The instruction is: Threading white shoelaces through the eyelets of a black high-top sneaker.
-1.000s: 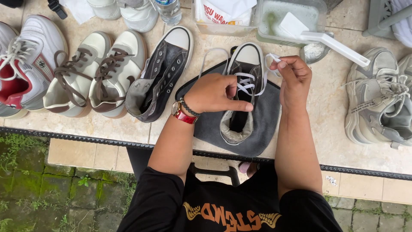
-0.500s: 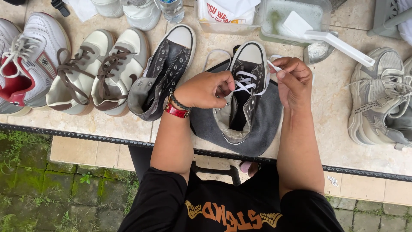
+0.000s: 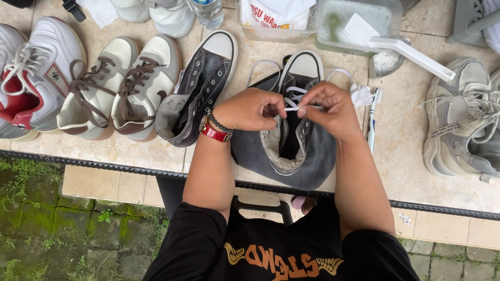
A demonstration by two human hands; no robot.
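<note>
Shoe (image 3: pixel 294 125), a dark high-top with a white toe cap, sits on a grey cloth (image 3: pixel 317 166) at the near edge of the tiled ledge (image 3: pixel 406 151), right in front of the person. Both hands are over its tongue: the left hand (image 3: pixel 250 110) and the right hand (image 3: pixel 333 109) are each pinched on the white lace (image 3: pixel 299 107), which runs taut between their fingertips across the eyelets. Neither hand is free; both are closed on the lace.

To do this lacing well, I'd say keep the lace flat and untwisted as it crosses, pull evenly from both sides so the eyelet rows stay level, and steady the shoe with the heels of the hands so it doesn't slide on the cloth. Slack loops of lace lie on the far side by the toe, so there is length left to work with.

The shoe's long axis runs near to far, tipped slightly to the right at the far end. Its toe points away from the person, its open collar toward them.

To the left lies its mate (image 3: pixel 200 88), unlaced, toe also far. Farther left are brown-laced sneakers (image 3: pixel 120 88). A toothbrush (image 3: pixel 372 122) lies just right of the cloth, and a grey sneaker (image 3: pixel 463 119) sits at the far right.
</note>
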